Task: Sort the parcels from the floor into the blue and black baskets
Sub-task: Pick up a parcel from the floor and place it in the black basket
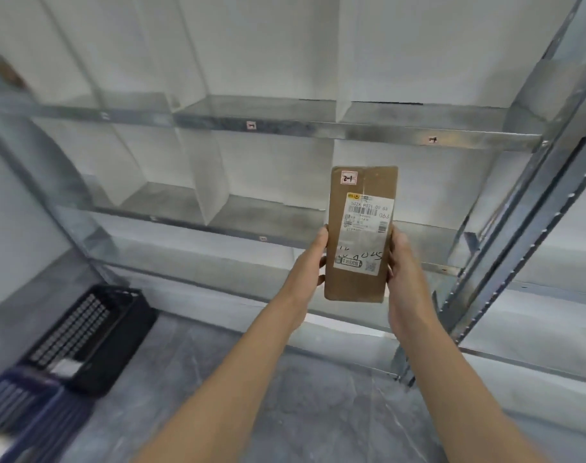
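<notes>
A flat brown cardboard parcel (360, 285) is held upright in front of me, with a white shipping label and a small tag reading "2-1" at its top. My left hand (313, 262) grips its left edge and my right hand (401, 265) grips its right edge. The black basket (118, 335) stands on the floor at the lower left. The blue basket (27, 406) sits in front of it at the bottom left corner, blurred, with something pale inside.
A metal shelving rack (318, 130) with white dividers fills the wall ahead, its compartments marked by small tags. A slanted steel upright (505, 262) stands at the right. Grey floor (318, 412) lies below my arms.
</notes>
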The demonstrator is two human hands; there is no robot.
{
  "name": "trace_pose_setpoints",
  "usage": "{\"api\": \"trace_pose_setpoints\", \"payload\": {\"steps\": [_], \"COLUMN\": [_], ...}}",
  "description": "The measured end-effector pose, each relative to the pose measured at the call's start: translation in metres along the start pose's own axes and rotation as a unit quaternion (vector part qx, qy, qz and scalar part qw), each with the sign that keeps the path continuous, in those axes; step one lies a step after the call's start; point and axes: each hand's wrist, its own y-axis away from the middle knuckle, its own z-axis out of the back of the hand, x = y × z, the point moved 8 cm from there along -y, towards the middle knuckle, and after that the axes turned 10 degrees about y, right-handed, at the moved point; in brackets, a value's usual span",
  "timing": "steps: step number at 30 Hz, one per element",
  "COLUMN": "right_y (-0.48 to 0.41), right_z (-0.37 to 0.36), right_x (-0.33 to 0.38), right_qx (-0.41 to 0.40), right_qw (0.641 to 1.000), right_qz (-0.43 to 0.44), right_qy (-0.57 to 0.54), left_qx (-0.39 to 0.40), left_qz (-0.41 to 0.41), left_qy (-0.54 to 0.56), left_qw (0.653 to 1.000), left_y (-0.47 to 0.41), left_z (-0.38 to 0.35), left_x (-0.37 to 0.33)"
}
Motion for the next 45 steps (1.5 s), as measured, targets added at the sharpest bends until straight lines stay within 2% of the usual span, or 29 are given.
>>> {"api": "trace_pose_setpoints", "payload": {"steps": [9,19,26,33,40,45], "right_y": [0.021,0.050,0.081,0.099,0.081,0.043], "right_z": [-0.147,-0.375,-0.521,-0.619,-0.713,-0.785], "right_x": [-0.010,-0.036,-0.054,-0.070,-0.094,-0.119], "right_qx": [0.157,0.299,0.363,0.419,0.461,0.497], "right_qw": [0.987,0.950,0.924,0.894,0.866,0.842], "right_qz": [-0.014,-0.013,-0.033,-0.055,-0.089,-0.103], "right_qy": [0.026,0.085,0.114,0.150,0.171,0.184], "left_qx": [-0.166,-0.312,-0.382,-0.434,-0.490,-0.514], "left_qz": [-0.006,0.010,0.027,0.045,0.069,0.080], "left_qy": [0.037,0.119,0.155,0.171,0.190,0.203], "left_qw": [0.985,0.942,0.910,0.883,0.848,0.829], "left_y": [0.052,0.098,0.137,0.157,0.149,0.112], "left_z": [0.144,0.357,0.490,0.579,0.658,0.713], "left_x": [0.008,0.032,0.040,0.054,0.069,0.070]}}
